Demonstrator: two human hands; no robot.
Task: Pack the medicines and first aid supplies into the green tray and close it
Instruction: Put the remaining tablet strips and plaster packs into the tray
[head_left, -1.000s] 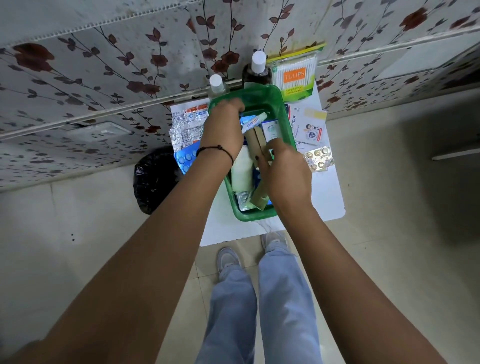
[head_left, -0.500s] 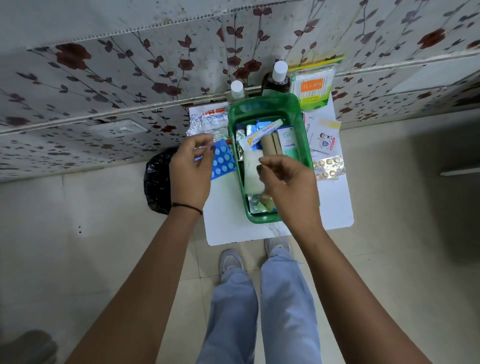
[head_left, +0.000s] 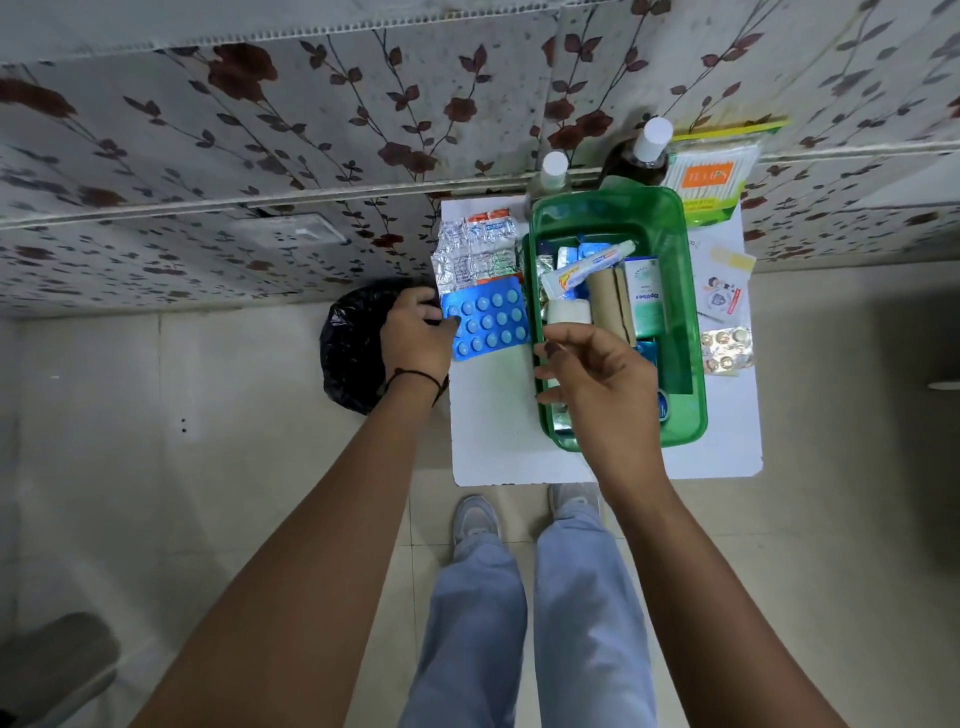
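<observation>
blue blister strip (head_left: 488, 325) in left hand (head_left: 415, 338), two bottles (head_left: 553, 169) behind green tray (head_left: 696, 364).

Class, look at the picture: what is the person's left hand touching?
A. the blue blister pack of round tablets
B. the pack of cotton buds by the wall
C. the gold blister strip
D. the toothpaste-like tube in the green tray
A: the left hand has its fingers on the edge of the blue blister pack, left of the green tray.

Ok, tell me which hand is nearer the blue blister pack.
Left. The left hand touches the blue blister pack's left edge; the right hand hovers over the green tray, to the pack's right.
</observation>
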